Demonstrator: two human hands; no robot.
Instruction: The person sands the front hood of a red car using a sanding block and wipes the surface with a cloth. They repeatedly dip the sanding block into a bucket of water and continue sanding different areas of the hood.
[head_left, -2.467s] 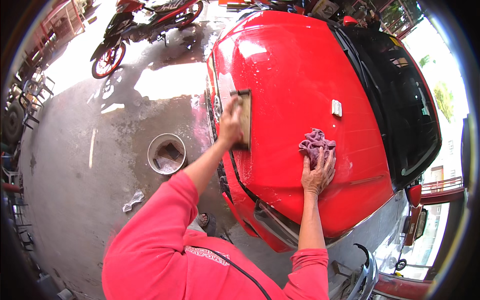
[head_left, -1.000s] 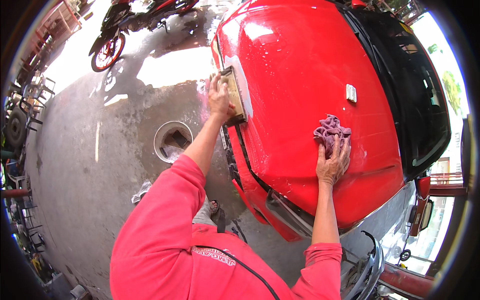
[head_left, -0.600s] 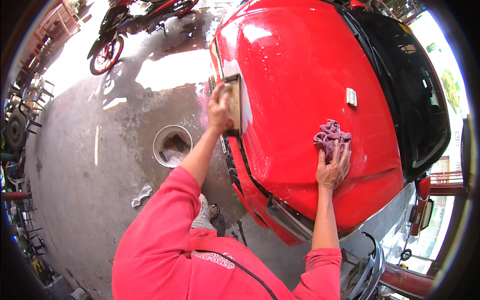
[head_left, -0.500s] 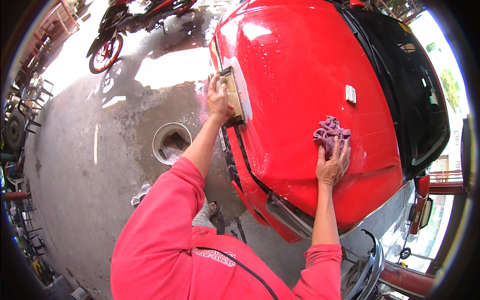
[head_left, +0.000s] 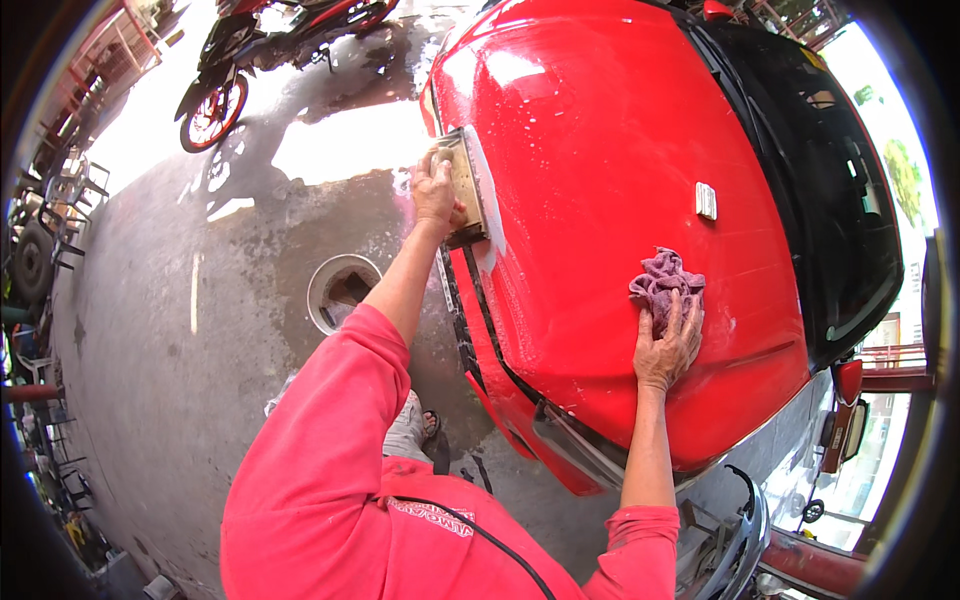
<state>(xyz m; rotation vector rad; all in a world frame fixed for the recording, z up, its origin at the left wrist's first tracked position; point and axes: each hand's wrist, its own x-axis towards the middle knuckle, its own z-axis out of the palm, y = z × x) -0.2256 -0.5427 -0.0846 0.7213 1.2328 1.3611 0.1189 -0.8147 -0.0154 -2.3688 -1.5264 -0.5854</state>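
The left hand (head_left: 432, 195), holding a flat, tan, rectangular block with dark ends (head_left: 466, 190), is now working farther along the red car hood's (head_left: 610, 150) front edge than 0.6 s ago, leaving a pale grey patch (head_left: 489, 190) showing alongside. The rubbing is probably continuing in strokes. The right hand (head_left: 668, 350) is still covering a crumpled purple cloth (head_left: 665, 274); whether it is gripping, I cannot tell.

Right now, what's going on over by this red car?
A person in a pinkish-red top is working at the car's hood. The left hand holds a flat rectangular block against a pale patch at the front edge. The right hand rests on a crumpled purple cloth. A small whitish block lies nearer the windshield.
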